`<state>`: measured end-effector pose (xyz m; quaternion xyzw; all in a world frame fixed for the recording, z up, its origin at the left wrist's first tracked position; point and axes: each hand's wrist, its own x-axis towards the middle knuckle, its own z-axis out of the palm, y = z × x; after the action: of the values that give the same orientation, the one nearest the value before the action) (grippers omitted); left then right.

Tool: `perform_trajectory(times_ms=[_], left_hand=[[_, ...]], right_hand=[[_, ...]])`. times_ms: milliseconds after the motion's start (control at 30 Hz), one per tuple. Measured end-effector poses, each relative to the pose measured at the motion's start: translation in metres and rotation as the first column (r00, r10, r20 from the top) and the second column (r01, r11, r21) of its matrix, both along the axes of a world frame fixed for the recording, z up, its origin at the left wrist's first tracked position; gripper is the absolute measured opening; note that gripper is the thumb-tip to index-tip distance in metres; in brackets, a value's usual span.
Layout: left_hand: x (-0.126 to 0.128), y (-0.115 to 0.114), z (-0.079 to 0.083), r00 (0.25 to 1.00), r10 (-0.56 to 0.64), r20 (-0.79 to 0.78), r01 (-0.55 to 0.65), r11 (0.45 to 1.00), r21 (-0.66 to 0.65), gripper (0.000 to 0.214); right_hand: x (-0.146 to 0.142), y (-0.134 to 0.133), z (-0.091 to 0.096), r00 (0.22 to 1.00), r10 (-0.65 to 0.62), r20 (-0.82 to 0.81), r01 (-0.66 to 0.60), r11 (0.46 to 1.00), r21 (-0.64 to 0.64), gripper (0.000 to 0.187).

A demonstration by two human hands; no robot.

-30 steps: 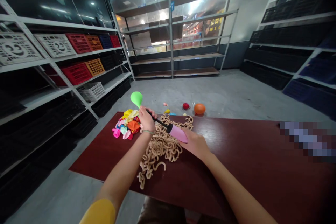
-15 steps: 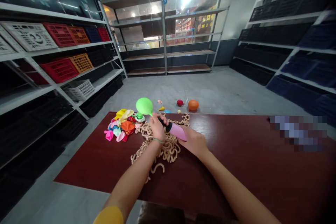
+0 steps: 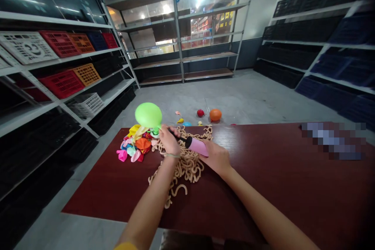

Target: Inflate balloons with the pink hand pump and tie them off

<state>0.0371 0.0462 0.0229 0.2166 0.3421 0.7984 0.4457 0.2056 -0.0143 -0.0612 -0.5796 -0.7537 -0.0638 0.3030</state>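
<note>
A bright green balloon (image 3: 148, 115), partly inflated, points up and left from my left hand (image 3: 169, 141). That hand is closed around the balloon's neck and the black end of a hand pump (image 3: 198, 146); the fingers hide the exact join. My right hand (image 3: 217, 158) grips the pump's pink barrel, and a thin black rod shows between the two hands. Beneath them lies a heap of beige curved, worm-like pieces (image 3: 189, 166). Left of the heap is a pile of limp balloons (image 3: 143, 144) in many colours.
The dark red table (image 3: 258, 172) carries a blurred-out flat object (image 3: 331, 140) at its right. On the floor beyond sit an orange balloon (image 3: 215, 115), a small red balloon (image 3: 200, 113) and other small pieces. Shelves with crates (image 3: 63, 84) line the left; more racks stand behind and right.
The green balloon has grown larger. My left hand has shifted left, away from the right hand, and more of the pump's black rod shows. The view has tilted slightly.
</note>
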Motion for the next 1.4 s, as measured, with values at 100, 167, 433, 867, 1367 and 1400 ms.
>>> perform_trajectory(times_ms=[100, 167, 433, 867, 1367, 1400], left_hand=[[0.029, -0.014, -0.017, 0.993, -0.101, -0.062, 0.102, 0.995, 0.020, 0.029], [0.021, -0.015, -0.016, 0.990, -0.115, -0.085, 0.115, 0.993, -0.007, 0.029], [-0.066, 0.014, 0.055, 0.996, 0.032, -0.087, -0.028, 0.998, 0.055, 0.020], [-0.003, -0.014, 0.000, 0.988, -0.074, -0.139, 0.068, 0.997, -0.044, 0.025], [0.037, -0.023, -0.003, 0.976, -0.061, -0.211, 0.072, 0.996, 0.045, 0.034], [0.035, -0.023, -0.005, 0.971, -0.091, -0.220, 0.101, 0.994, 0.034, 0.034]], right_hand=[[0.006, -0.003, 0.001, 0.999, 0.049, -0.020, -0.049, 0.999, 0.006, 0.045], [0.008, -0.005, 0.003, 0.996, 0.091, -0.024, -0.092, 0.995, -0.025, 0.048], [0.001, -0.001, 0.003, 0.992, 0.078, -0.102, -0.085, 0.995, -0.061, 0.047], [0.007, -0.008, 0.003, 0.991, 0.122, -0.050, -0.123, 0.992, -0.014, 0.044], [0.004, -0.004, -0.001, 0.991, 0.031, -0.130, -0.030, 1.000, 0.009, 0.039], [0.004, -0.005, -0.001, 0.992, 0.040, -0.116, -0.040, 0.999, 0.005, 0.040]])
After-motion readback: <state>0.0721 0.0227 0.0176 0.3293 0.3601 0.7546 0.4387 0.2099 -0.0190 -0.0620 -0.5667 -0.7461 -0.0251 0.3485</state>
